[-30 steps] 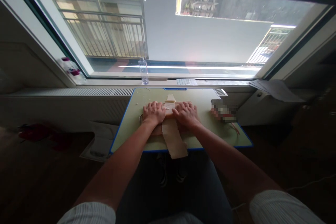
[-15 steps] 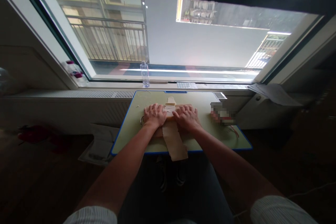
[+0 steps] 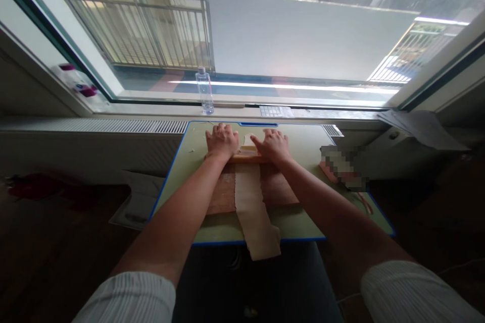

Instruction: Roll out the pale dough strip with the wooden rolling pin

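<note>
A pale strip of what looks like rolled dough (image 3: 250, 202), ragged along its sides, runs over a reddish-brown wooden board (image 3: 221, 194). Its near end hangs past the front edge of the table (image 3: 212, 229). Across the strip lies a light wooden rolling pin (image 3: 248, 159), mostly covered by my hands. My left hand (image 3: 223, 141) is curled over its left part, and my right hand (image 3: 273, 145) over its right part, thumb pointing inward. Between the two hands the strip's far end shows, partly hidden.
A blurred, pixelated object (image 3: 341, 165) sits at the table's right side. Beyond it are loose papers (image 3: 420, 128). On the windowsill stand a clear plastic bottle (image 3: 204, 92) and a bottle with purple parts (image 3: 78, 81). The window (image 3: 242, 35) rises behind the table.
Both hands have moved away from me with the rolling pin, toward the board's far side. More of the board and strip shows on the near side. The view has tilted down and closer.
</note>
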A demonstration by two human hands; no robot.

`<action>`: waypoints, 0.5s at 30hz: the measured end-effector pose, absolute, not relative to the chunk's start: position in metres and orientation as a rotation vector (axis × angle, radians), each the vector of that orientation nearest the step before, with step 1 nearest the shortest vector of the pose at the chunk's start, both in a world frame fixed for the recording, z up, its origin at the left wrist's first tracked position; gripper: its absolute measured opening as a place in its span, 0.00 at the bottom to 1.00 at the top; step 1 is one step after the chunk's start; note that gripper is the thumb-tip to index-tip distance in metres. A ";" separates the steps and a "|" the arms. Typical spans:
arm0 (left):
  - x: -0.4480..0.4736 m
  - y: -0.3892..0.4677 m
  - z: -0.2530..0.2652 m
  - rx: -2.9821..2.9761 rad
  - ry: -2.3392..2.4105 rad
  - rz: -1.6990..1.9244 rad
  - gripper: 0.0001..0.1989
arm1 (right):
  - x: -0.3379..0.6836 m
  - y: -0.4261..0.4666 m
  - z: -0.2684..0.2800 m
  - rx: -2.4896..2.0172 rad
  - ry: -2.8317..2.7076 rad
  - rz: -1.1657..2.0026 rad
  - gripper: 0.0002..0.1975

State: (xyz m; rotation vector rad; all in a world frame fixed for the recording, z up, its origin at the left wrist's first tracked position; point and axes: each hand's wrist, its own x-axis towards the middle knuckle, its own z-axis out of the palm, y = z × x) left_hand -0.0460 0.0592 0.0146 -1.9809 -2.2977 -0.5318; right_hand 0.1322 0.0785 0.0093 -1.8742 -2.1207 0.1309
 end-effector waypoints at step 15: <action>-0.047 0.066 0.014 -2.097 -2.284 -0.443 0.24 | 0.130 0.081 0.008 -1.858 -2.130 0.086 0.34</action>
